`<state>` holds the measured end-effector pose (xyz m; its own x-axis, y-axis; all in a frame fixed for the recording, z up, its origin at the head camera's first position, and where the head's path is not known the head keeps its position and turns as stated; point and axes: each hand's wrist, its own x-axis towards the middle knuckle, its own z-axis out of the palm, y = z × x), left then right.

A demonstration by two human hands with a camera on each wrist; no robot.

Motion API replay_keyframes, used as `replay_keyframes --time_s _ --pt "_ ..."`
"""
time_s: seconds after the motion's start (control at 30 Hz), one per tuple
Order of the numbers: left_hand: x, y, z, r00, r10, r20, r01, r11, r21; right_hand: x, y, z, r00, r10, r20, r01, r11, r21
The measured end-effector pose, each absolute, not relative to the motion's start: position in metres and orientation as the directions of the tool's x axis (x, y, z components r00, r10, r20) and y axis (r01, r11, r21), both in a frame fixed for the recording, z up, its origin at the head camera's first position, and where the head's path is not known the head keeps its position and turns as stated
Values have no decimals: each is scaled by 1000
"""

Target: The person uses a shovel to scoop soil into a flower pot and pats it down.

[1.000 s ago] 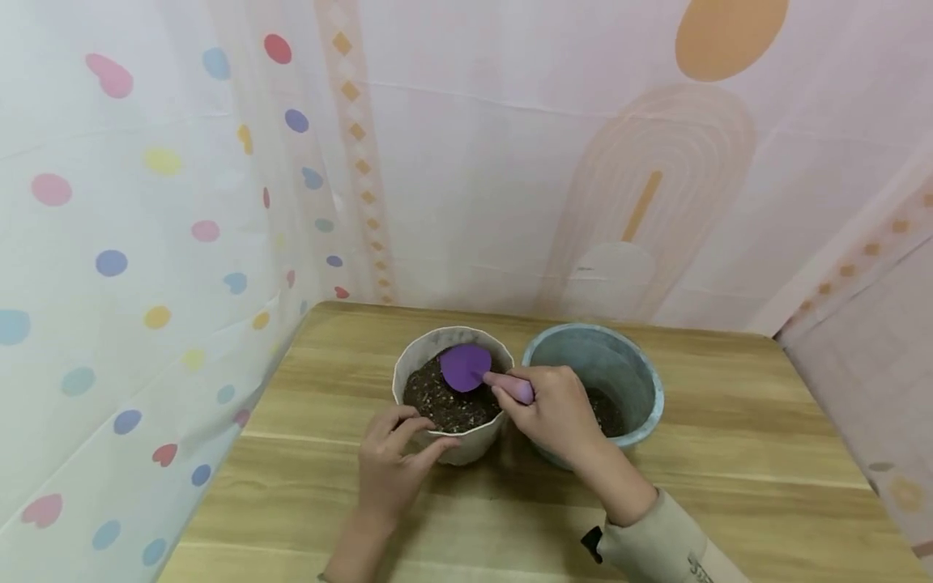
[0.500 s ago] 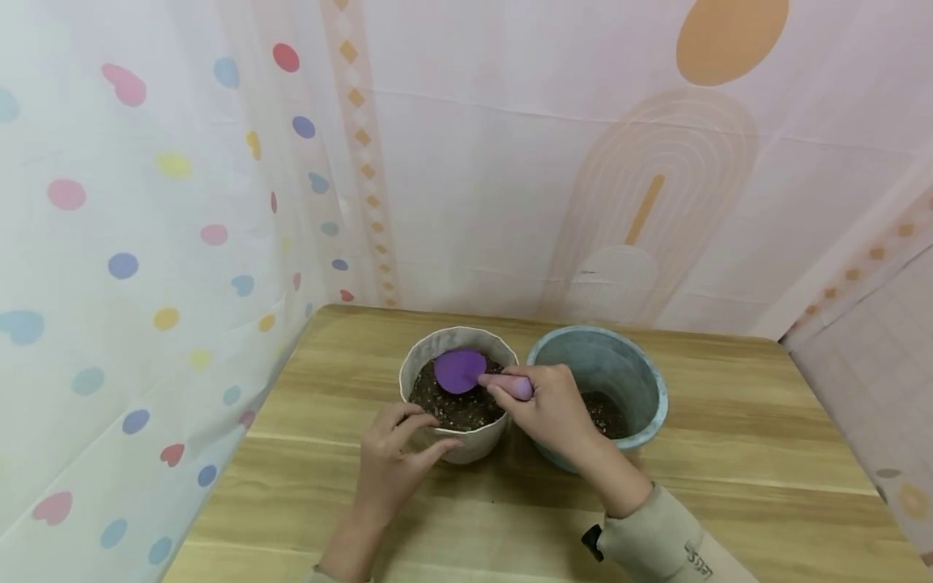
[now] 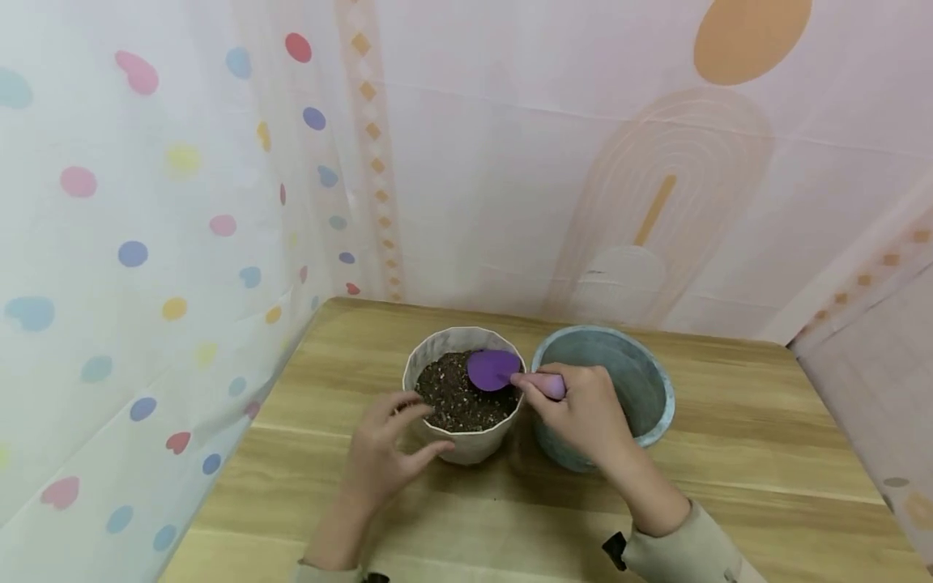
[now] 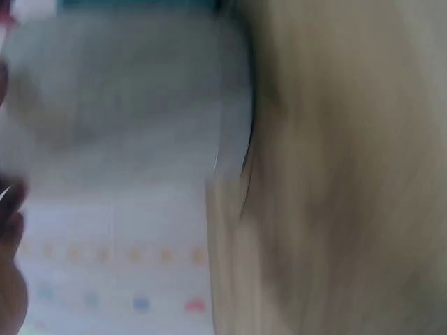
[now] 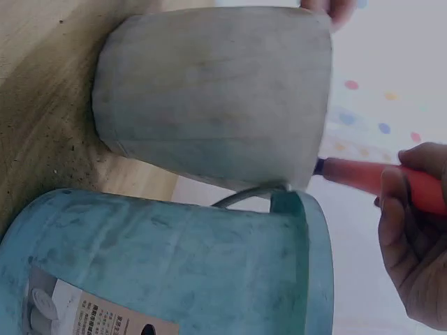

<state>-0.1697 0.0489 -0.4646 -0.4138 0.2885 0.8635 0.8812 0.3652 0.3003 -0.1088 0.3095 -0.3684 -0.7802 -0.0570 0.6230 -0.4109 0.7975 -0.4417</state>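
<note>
A white pot (image 3: 477, 445) with dark soil (image 3: 455, 397) inside stands in the middle of the table. My right hand (image 3: 590, 409) grips the pink handle of a purple hand trowel (image 3: 494, 370), whose blade sits over the soil at the pot's right side. In the right wrist view the handle (image 5: 356, 172) looks red, its neck right at the pot's rim. My left hand (image 3: 386, 449) is at the pot's front left, fingers loosely bent and spread from the thumb, fingertips near the rim. The left wrist view is blurred and shows the pot's side (image 4: 126, 105).
A blue-green pot (image 3: 666, 405) stands close to the white pot's right, under my right hand, with a printed label (image 5: 98, 310) on its side. Soil specks lie on the wooden table (image 3: 496, 534). Patterned curtains (image 3: 474, 186) hang behind and at the left.
The trowel blade has moved right across the soil, toward the blue-green pot, with my right hand. My left hand has drawn slightly left from the white pot's rim. The head view has shifted slightly.
</note>
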Motion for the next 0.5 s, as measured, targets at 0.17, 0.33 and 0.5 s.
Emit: replay_keyframes --time_s 0.17,0.33,0.5 --pt "-175 49 -463 -408 249 878 884 349 311 -117 301 -374 -762 -63 645 -488 710 -508" --pt "-163 64 -468 -357 191 914 886 380 266 -128 285 -384 -751 -113 650 -546 660 -516" --pt "-167 60 -467 -410 182 894 854 420 307 -129 286 -388 -733 -101 673 -500 750 -432"
